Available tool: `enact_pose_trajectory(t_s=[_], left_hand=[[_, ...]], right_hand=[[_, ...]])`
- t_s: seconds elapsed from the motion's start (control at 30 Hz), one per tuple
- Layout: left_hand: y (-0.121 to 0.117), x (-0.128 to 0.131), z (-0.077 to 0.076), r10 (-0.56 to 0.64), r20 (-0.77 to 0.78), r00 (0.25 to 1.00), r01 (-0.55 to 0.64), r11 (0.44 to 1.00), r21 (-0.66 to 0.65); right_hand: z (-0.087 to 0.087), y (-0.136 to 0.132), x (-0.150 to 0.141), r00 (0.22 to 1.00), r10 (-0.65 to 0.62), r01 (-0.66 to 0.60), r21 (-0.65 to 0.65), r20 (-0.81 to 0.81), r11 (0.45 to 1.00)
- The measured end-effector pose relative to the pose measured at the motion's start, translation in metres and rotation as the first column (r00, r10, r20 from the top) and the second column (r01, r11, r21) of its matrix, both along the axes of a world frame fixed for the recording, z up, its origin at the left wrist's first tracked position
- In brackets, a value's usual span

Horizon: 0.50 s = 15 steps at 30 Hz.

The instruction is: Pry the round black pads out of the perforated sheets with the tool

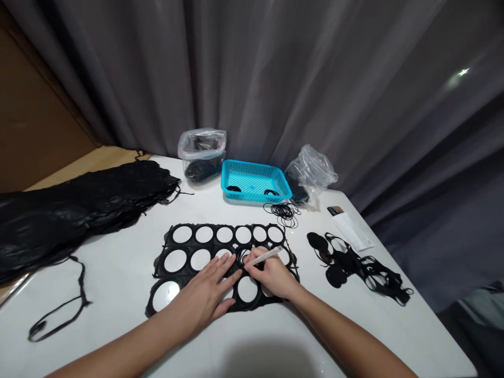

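A black sheet [189, 249] with three rows of large round holes lies flat in front of me, and the white table shows through the holes. Resting on its middle with fingers spread is my left hand [210, 283], palm down. My right hand [270, 270] grips a slim white pen-like tool [264, 255], slanted with its lower end near the left fingertips. Whether that end is a blade or a point I cannot make out. Around it, a thin black strip [241, 256] curls at one hole. My hands cover parts of the lower rows.
A blue basket [255, 198] holding black rings stands behind the sheet, between two clear plastic bags [202, 152]. Thin black rings [285, 212] lie before it. Black scraps [346, 262], a phone [335, 210] and white paper [354, 232] are at right. Stacked black sheets [79, 205] lie left.
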<state>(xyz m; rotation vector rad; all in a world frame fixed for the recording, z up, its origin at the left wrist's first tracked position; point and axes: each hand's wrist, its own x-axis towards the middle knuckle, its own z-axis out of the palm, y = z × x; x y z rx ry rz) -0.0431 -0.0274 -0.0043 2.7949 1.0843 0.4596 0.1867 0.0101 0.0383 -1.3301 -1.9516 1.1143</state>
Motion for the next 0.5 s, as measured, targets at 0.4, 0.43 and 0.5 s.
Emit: enact_pose_trajectory(t_s=[0.4, 0.43, 0.5], left_hand=[[0.0014, 0.0003, 0.0029, -0.015, -0.002, 1.0, 0.015, 1.0, 0.012], [0.0013, 0.0004, 0.003, -0.014, -0.01, 1.0, 0.014, 1.0, 0.015], [0.0009, 0.0006, 0.0028, -0.007, -0.015, 1.0, 0.007, 1.0, 0.014]], right_hand=[[-0.0052, -0.0054, 0.0, 1.0, -0.021, 0.021, 0.052, -0.009, 0.998], [-0.005, -0.0045, 0.0002, 1.0, -0.014, 0.014, 0.056, -0.003, 0.998], [-0.0042, -0.003, 0.0006, 1.0, 0.004, -0.005, 0.076, 0.013, 0.997]])
